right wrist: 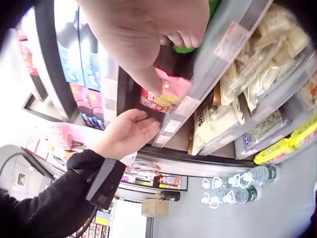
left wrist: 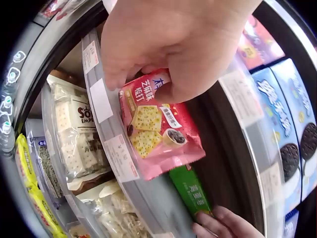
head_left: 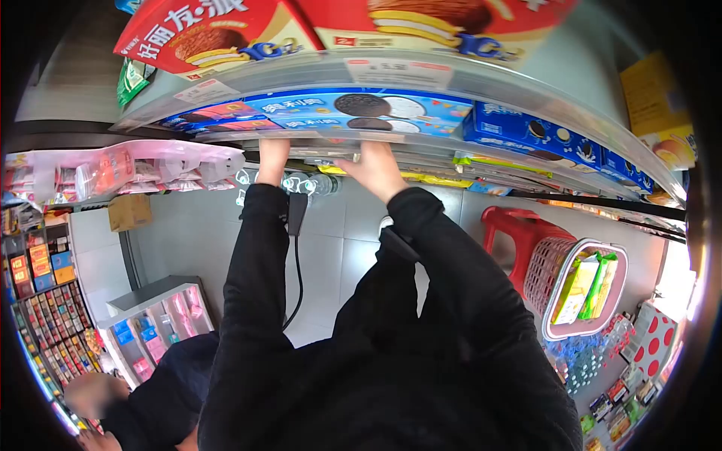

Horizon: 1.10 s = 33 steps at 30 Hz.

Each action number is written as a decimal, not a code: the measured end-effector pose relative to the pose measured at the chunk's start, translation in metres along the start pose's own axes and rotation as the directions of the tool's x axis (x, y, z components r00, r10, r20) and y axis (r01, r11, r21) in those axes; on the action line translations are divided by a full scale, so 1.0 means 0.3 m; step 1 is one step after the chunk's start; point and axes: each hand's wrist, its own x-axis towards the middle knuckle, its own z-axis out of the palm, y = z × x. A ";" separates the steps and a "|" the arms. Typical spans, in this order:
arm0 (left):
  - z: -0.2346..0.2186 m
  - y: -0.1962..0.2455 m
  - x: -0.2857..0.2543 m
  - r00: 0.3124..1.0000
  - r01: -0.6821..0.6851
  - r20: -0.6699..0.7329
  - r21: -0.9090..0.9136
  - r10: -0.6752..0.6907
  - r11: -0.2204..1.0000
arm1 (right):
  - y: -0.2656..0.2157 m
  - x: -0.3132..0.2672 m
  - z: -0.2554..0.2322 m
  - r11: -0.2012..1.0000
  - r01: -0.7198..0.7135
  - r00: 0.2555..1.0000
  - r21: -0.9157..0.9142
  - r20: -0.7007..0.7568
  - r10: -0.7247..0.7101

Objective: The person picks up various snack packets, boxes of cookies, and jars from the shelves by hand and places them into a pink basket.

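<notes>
My left hand (right wrist: 129, 134) is at the shelf front, palm turned up and fingers loosely bent, by the end of a red-pink packet of crackers (left wrist: 158, 129). In the left wrist view its thumb overlaps the packet's upper end; the right wrist view shows a gap between hand and packet. My right hand (left wrist: 225, 225) is farther along the same shelf, with its fingers curled on a slim green pack (left wrist: 190, 188). Its thumb points toward the cracker packet in the right wrist view. In the head view, the shelf above hides the fingertips of both hands.
Blue cookie boxes (head_left: 361, 109) line the shelf above, and red boxes (head_left: 421, 26) stand higher. Bagged crackers (left wrist: 79, 134) fill the shelf below. Water bottles (right wrist: 247, 181) stand on the floor. A pink basket (head_left: 553, 282) rests by a red stool (head_left: 519, 237). Another person (head_left: 162, 391) is behind, at left.
</notes>
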 end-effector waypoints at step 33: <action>0.268 0.788 -0.578 0.593 0.356 0.751 -0.569 0.292 0.742 | 0.038 -0.782 -0.738 0.393 -0.495 0.694 0.775 0.081 0.715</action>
